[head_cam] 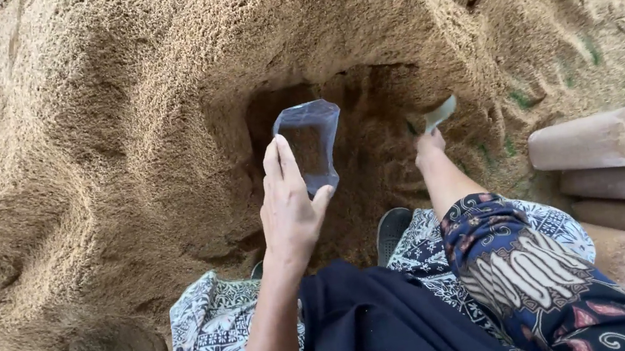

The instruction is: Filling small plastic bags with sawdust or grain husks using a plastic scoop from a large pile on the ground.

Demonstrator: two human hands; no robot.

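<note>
1. The left hand (289,211) grips a clear plastic bag (311,145) by its near edge, thumb on one side and fingers flat on the other, holding it upright with the mouth open over the hollow.
2. The right hand (429,144) is closed on a small pale scoop (438,114) whose blade touches the wall of the husk pile (81,151).
3. The bag looks thin, limp and slick; it will likely sag as it fills, so gripping near the mouth seems best, with support from below once it is heavy.
4. The loose, dry husk should pour easily and slump.
5. At the right lie filled bags (617,137), stacked, well apart from the hands.
</note>
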